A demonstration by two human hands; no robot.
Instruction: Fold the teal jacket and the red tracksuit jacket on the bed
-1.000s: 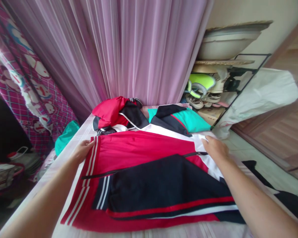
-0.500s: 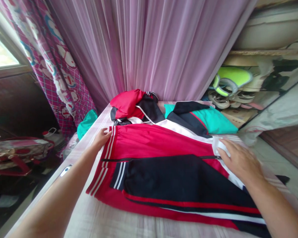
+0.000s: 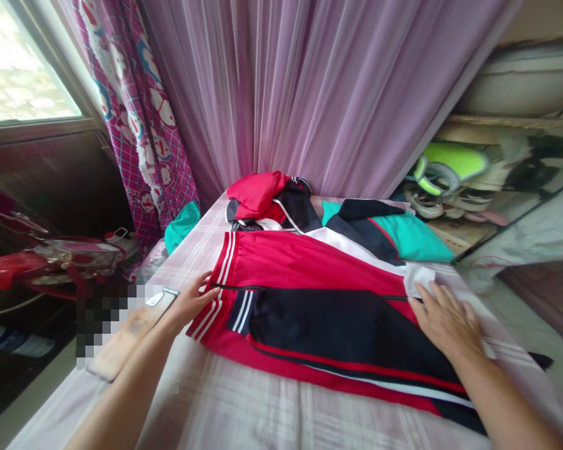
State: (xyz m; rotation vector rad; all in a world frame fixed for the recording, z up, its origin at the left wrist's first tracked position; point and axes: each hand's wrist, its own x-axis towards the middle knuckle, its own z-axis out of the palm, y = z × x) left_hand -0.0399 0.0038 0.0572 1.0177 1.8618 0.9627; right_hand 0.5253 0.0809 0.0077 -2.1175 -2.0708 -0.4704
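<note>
A red, black and white track jacket [image 3: 291, 259] lies front up on the bed, one black sleeve [image 3: 328, 325] folded across its body. My left hand [image 3: 197, 300] rests at the striped hem, near the bottom end of the zip, with its fingers loosely apart. At the collar end, my right hand [image 3: 448, 319] lies with fingers spread over the jacket beside the white collar [image 3: 418, 279]. The palm hides part of the collar and shoulder.
Behind the jacket are a bunched red and black garment [image 3: 258, 194] and a folded green and black one [image 3: 417, 237]. A phone [image 3: 126, 340] lies by my left forearm near the bed's edge. Purple curtains [image 3: 309, 94] hang behind; a shelf with shoes [image 3: 469, 200] stands right.
My left hand has moved from the hem's far corner toward me, to the zip end. My right hand has shifted slightly nearer on the collar. The view has turned a little left.
</note>
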